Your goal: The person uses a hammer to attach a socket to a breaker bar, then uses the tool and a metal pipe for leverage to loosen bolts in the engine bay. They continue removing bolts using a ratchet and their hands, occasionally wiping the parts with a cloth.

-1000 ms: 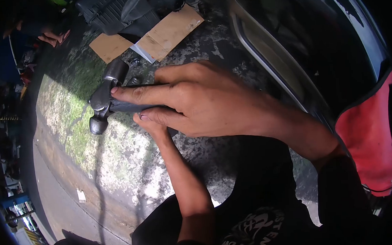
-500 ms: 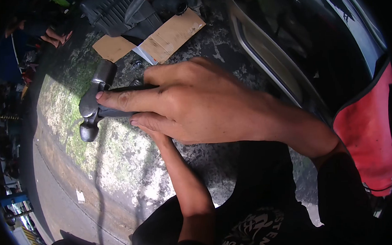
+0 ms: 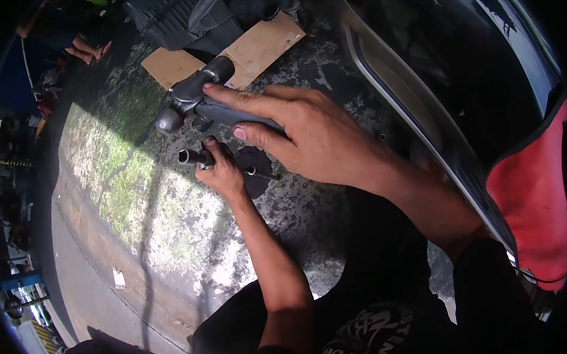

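Note:
My right hand (image 3: 307,131) is closed around the dark handle of a ball-peen hammer (image 3: 192,89), index finger laid along the handle close to the head. The rounded end of the head points left, the flat face toward the upper right. Just below it, my left hand (image 3: 222,175) is closed on a socket tool (image 3: 191,157), its hollow dark metal end sticking out to the left past the thumb. A thin metal shaft shows on the other side of that hand. Hammer and socket tool are apart.
A flattened cardboard piece (image 3: 264,46) lies on the stained floor under black plastic car parts (image 3: 172,19). To the right stands a dark car body panel (image 3: 418,61) with a red cover (image 3: 534,196). Another person's feet (image 3: 87,49) are at the upper left.
The hammer has lifted up and to the right, its head turning. My left hand, mostly hidden behind the right one before, now shows with the socket tool.

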The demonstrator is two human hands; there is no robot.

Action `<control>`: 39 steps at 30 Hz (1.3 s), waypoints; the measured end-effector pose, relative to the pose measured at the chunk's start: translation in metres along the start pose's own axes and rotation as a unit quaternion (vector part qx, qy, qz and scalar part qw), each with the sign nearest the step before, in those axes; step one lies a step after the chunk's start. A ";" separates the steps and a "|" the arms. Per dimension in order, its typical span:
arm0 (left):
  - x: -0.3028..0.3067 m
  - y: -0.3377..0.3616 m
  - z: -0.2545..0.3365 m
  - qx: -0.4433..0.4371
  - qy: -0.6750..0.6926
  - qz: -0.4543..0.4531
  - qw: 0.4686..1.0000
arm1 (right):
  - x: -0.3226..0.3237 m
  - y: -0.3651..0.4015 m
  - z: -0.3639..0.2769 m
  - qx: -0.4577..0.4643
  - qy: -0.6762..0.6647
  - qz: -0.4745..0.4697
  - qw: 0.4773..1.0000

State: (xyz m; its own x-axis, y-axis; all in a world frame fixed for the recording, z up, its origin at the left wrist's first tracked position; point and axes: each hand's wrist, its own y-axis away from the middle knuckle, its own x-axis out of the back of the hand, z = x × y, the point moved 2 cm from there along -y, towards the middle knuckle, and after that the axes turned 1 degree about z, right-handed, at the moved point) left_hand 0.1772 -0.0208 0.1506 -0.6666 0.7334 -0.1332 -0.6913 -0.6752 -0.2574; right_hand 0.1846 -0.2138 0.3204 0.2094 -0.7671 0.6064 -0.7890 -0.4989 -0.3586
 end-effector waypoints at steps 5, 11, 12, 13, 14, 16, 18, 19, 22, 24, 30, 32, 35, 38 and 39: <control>-0.003 0.003 0.004 0.001 -0.003 0.012 1.000 | -0.069 0.027 0.107 -0.187 0.083 -0.054 0.977; 0.000 0.005 0.004 0.008 0.048 0.020 0.999 | -0.171 0.104 0.244 -0.359 0.196 -0.259 0.875; 0.002 0.004 0.003 0.012 0.046 0.018 0.999 | -0.188 0.109 0.243 -0.239 0.279 -0.175 0.913; 0.002 0.005 0.004 0.008 0.050 0.017 0.999 | -0.203 0.116 0.236 -0.114 0.352 -0.083 0.925; 0.003 0.005 0.004 0.013 0.041 0.020 0.999 | -0.213 0.117 0.225 -0.047 0.329 -0.029 0.943; 0.001 0.006 0.006 0.022 0.031 0.024 0.999 | -0.234 0.105 0.195 0.031 0.203 0.030 0.978; 0.001 0.008 0.005 0.018 0.037 0.023 0.999 | -0.237 0.089 0.178 -0.038 0.037 -0.023 0.998; 0.000 0.009 0.005 0.016 0.041 0.024 0.999 | -0.237 0.086 0.178 -0.115 -0.020 -0.085 0.990; 0.009 0.005 0.003 -0.002 0.108 0.029 0.994 | -0.232 0.089 0.183 -0.199 -0.095 -0.102 0.970; 0.016 0.001 0.015 0.022 0.117 0.055 0.991 | -0.221 0.086 0.192 -0.254 -0.107 -0.058 0.960; 0.043 -0.008 0.004 0.164 -0.005 0.078 0.983 | -0.161 0.079 0.278 -0.474 -0.154 0.130 0.857; 0.046 -0.002 -0.015 0.205 -0.037 0.061 0.976 | -0.128 0.071 0.298 -0.472 -0.119 0.058 0.871; 0.041 0.012 -0.039 0.252 -0.049 0.020 0.966 | -0.084 0.063 0.312 -0.407 0.005 -0.150 0.901; 0.034 0.022 -0.056 0.333 0.061 -0.001 0.941 | -0.056 0.074 0.322 -0.392 0.091 -0.174 0.899; 0.030 0.024 -0.061 0.352 0.055 -0.019 0.934 | -0.047 0.086 0.327 -0.383 0.088 -0.169 0.904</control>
State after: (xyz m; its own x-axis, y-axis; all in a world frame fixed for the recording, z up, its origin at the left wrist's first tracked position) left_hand 0.1577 -0.0101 0.0817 -0.6323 0.7354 -0.2437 -0.7515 -0.5056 0.4239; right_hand 0.2955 -0.3525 0.0291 0.4715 -0.5140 0.7166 -0.8796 -0.2162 0.4236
